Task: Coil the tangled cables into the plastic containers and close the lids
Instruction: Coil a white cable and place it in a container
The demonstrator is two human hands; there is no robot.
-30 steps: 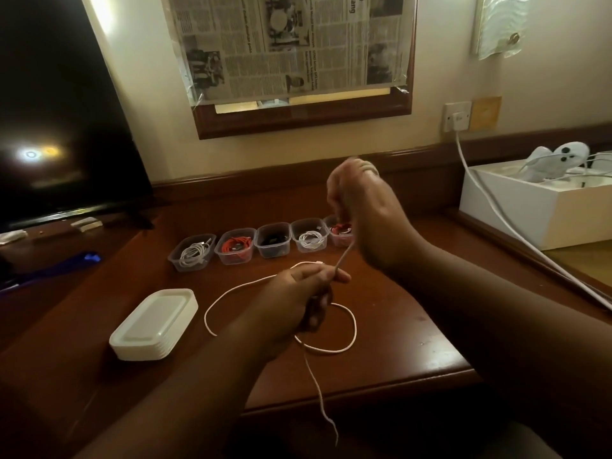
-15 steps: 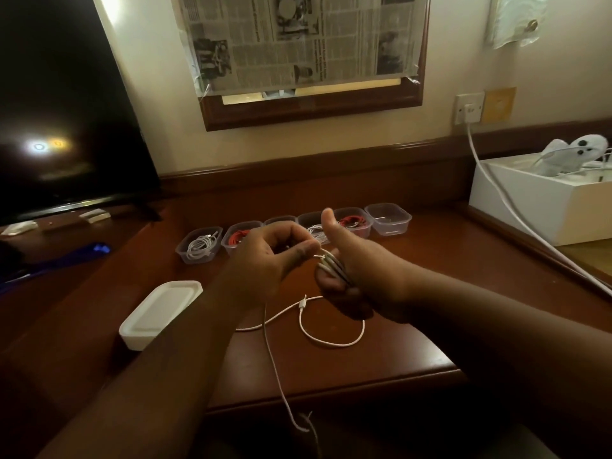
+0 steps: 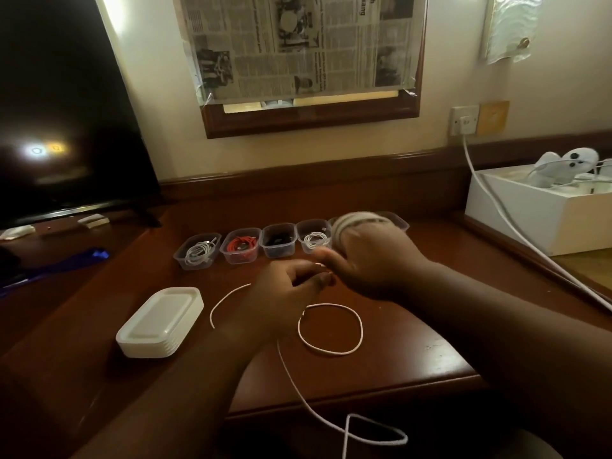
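1. The coiling step is judged to be in hand: a white cable (image 3: pixel 331 329) is being wound round the fingers of the right hand (image 3: pixel 367 260), where blurred turns are seen at the fingertips.
2. The right hand is held up with its fingers wrapped in cable turns, so it is taken as holding the cable. The left hand (image 3: pixel 284 293) is placed just at 9 o'clock of it, with its fingers drawn together at the cable; whether the strand is truly pinched cannot be told through the blur.
3. The rest of the cable is laid in a loop on the desk (image 3: pixel 414 359) at 6 o'clock of the hands, and its tail is hung over the near edge.
4. For the next move, the slack would need to be fed by the left hand while more turns are taken, with the tail kept from snagging on the desk edge.
5. A row of clear tubs is set at 12 o'clock of the hands: a white cable is held in the first tub (image 3: pixel 197 251), a red one in the second tub (image 3: pixel 240 246), something dark in the third tub (image 3: pixel 278 240), and a white coil in the fourth tub (image 3: pixel 314 238). Further tubs are hidden by the right hand.
6. No tub is lidded yet; a stack of lids (image 3: pixel 160 321) is left at 9 o'clock of the hands.
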